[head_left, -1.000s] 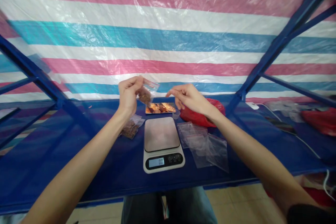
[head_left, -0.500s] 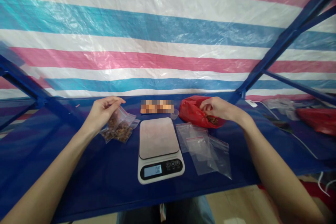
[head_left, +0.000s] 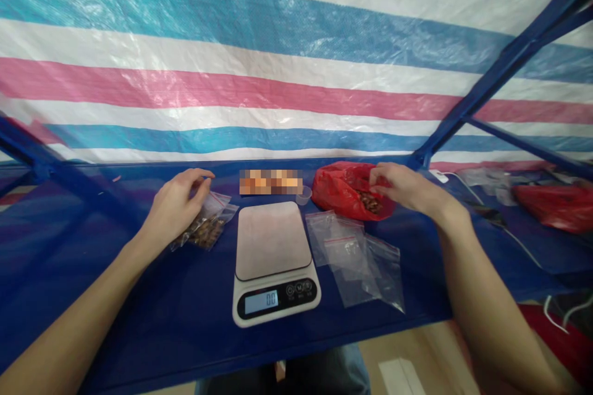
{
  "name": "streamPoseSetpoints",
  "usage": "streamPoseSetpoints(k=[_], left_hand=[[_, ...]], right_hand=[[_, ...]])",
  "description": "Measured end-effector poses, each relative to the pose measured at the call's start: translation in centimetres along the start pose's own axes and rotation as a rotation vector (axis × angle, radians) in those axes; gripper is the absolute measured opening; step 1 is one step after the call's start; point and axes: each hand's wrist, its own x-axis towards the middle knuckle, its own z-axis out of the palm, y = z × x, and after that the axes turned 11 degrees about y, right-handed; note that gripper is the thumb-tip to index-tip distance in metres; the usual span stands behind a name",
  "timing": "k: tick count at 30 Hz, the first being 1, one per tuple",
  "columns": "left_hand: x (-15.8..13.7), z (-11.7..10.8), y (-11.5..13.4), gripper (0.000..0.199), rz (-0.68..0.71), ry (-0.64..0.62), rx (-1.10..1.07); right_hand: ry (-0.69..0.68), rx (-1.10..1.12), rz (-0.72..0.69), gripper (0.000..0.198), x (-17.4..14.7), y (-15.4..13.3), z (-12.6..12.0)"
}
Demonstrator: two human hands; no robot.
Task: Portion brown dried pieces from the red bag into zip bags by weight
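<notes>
My left hand [head_left: 180, 203] is over the small filled zip bags [head_left: 207, 232] left of the scale, its thumb and fingers apart. Brown dried pieces show through the clear plastic. At the right side of a red plastic bag [head_left: 338, 191], my right hand [head_left: 407, 188] has its fingers curled at the rim of the mouth. Brown dried pieces [head_left: 369, 200] are visible inside that bag. Between my hands lies a white kitchen scale [head_left: 274, 244] with a bare platform, its display reading 0.0. Flat clear zip bags [head_left: 354, 268] overlap just right of the scale.
Behind the scale are a small clear cup [head_left: 303, 195] and a blurred-out orange item [head_left: 270, 182]. Farther right lie another red bag [head_left: 556, 205], clear plastic and a white cable [head_left: 523, 245]. Blue metal posts [head_left: 482, 89] and a striped tarp [head_left: 259, 99] bound the blue table.
My left thumb and fingers have parted and let go of a filled zip bag. My right hand has drawn back from inside the red bag to its rim. The camera view has shifted slightly.
</notes>
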Motion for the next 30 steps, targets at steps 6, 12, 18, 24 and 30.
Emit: streamPoseSetpoints(k=[6,12,18,24,30], left_hand=[[-0.1,0.0,0.4,0.04,0.021,-0.03,-0.014],[-0.2,-0.1,0.5,0.036,0.035,-0.01,-0.037],[0.3,-0.7,0.2,0.04,0.112,0.022,-0.045],[2.3,-2.8,-1.8,0.043,0.1,0.178,-0.141],[3.4,-3.4,-5.6,0.037,-0.078,0.184,-0.248]], right_hand=[[0.246,-0.174,0.118,0.014,0.2,-1.4,-0.5],[0.606,-0.281,0.219,0.027,0.3,-3.2,-0.7],[0.196,0.142,-0.235,0.022,-0.3,-5.0,-0.8],[-0.107,-0.07,-0.052,0.023,-0.6,-4.9,-0.4],[-0.096,-0.226,-0.014,0.023,-1.1,-2.4,1.3]])
